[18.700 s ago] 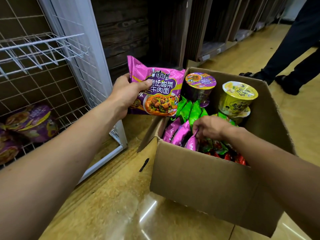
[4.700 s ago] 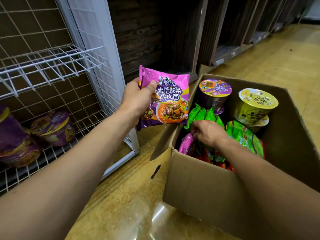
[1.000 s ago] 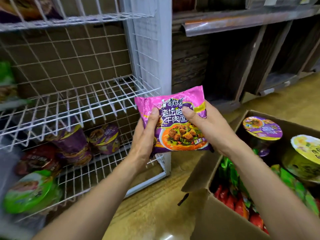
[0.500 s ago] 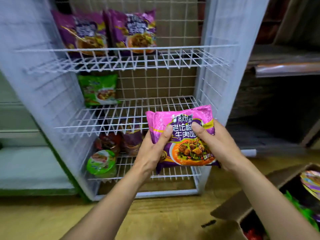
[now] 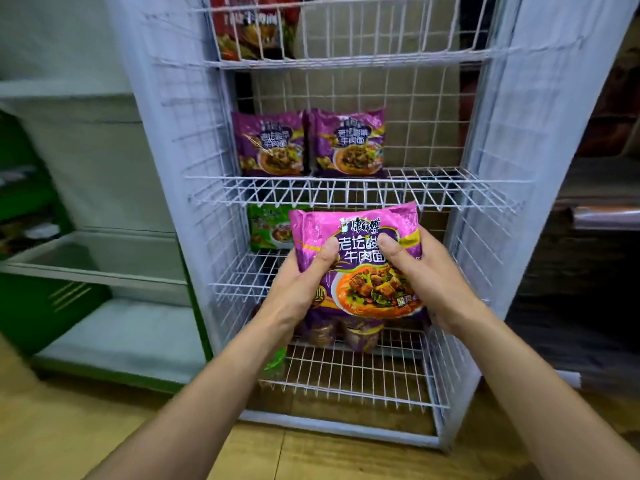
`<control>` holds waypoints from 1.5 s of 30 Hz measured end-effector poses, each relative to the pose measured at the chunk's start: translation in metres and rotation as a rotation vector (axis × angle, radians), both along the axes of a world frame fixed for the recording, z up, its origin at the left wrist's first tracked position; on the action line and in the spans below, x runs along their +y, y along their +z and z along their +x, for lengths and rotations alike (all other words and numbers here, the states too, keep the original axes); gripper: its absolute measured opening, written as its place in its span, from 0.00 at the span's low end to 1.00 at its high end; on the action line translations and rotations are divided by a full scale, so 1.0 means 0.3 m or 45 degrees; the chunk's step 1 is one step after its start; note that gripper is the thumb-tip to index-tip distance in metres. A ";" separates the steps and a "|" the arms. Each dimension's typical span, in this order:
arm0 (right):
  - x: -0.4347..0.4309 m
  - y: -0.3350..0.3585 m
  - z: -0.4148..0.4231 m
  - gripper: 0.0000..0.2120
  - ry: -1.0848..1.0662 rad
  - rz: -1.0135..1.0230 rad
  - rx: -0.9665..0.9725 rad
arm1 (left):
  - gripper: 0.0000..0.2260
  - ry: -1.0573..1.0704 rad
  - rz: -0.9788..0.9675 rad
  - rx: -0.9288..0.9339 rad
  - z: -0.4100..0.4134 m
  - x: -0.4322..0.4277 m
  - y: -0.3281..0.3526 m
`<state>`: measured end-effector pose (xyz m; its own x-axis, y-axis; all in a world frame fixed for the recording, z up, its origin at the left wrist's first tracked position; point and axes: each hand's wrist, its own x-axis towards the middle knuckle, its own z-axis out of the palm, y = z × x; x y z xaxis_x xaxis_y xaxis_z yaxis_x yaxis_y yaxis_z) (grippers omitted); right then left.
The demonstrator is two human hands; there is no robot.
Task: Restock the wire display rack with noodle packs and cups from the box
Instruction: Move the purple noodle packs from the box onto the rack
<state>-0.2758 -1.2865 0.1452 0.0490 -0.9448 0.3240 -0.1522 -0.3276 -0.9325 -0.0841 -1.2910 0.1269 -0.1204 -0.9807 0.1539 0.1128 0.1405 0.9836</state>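
Both hands — left hand [image 5: 298, 289], right hand [image 5: 429, 282] — clamp thumbs and fingers on a glossy purple noodle pack [image 5: 356, 261], upright before the white wire rack [image 5: 349, 192].

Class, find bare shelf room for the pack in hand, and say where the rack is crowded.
Free for held pack: second shelf between the right purple pack and the side panel; top basket right of the red pack. Crowded: their left halves.

Purple-pink noodle pack [image 5: 360, 237], white wire rack [image 5: 346, 192], green pack [image 5: 268, 230], red pack [image 5: 252, 26].
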 end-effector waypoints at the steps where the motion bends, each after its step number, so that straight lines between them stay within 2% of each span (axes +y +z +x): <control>1: -0.007 0.020 0.013 0.14 0.010 -0.012 -0.002 | 0.20 0.013 -0.016 0.004 0.013 -0.003 0.020; 6: -0.038 0.111 0.071 0.16 0.050 -0.078 0.001 | 0.20 0.041 -0.106 -0.013 0.072 -0.029 0.111; 11: -0.094 0.198 0.124 0.12 0.078 -0.125 -0.018 | 0.11 0.085 -0.219 -0.034 0.122 -0.068 0.214; 15: -0.161 0.292 0.170 0.10 0.051 -0.201 -0.011 | 0.26 0.180 -0.293 -0.066 0.166 -0.132 0.319; 17: -0.203 0.337 0.198 0.12 0.014 -0.237 0.008 | 0.25 0.201 -0.326 -0.089 0.192 -0.171 0.367; 21: -0.307 0.407 0.247 0.15 -0.015 -0.240 0.119 | 0.17 0.216 -0.343 -0.077 0.242 -0.244 0.437; 26: -0.432 0.456 0.284 0.16 0.042 -0.203 0.185 | 0.14 0.234 -0.345 -0.092 0.289 -0.341 0.476; 30: -0.545 0.456 0.306 0.22 0.013 -0.130 0.173 | 0.17 0.283 -0.276 -0.051 0.307 -0.451 0.488; 33: -0.622 0.464 0.312 0.21 0.014 -0.071 0.136 | 0.16 0.299 -0.186 0.037 0.313 -0.524 0.495; 37: -0.698 0.464 0.333 0.32 0.076 0.002 0.144 | 0.14 0.322 -0.179 -0.005 0.327 -0.622 0.487; 39: -0.738 0.456 0.339 0.29 0.096 0.004 0.138 | 0.12 0.347 -0.164 -0.049 0.342 -0.677 0.483; 41: -0.771 0.452 0.342 0.31 0.096 0.014 0.217 | 0.15 0.361 -0.146 -0.079 0.357 -0.726 0.476; 42: -0.792 0.453 0.345 0.28 0.085 -0.003 0.276 | 0.16 0.361 -0.148 -0.079 0.364 -0.745 0.472; 44: -0.821 0.457 0.364 0.15 0.089 -0.051 0.339 | 0.19 0.366 -0.143 -0.086 0.384 -0.775 0.458; 45: -0.829 0.457 0.376 0.13 0.075 -0.083 0.369 | 0.20 0.363 -0.134 -0.099 0.392 -0.787 0.448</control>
<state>-0.1629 -1.5353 0.2823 0.2023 -0.9153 0.3484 -0.3883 -0.4015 -0.8295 0.0335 -1.5270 0.2614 0.1421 -0.9557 0.2578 -0.0207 0.2575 0.9661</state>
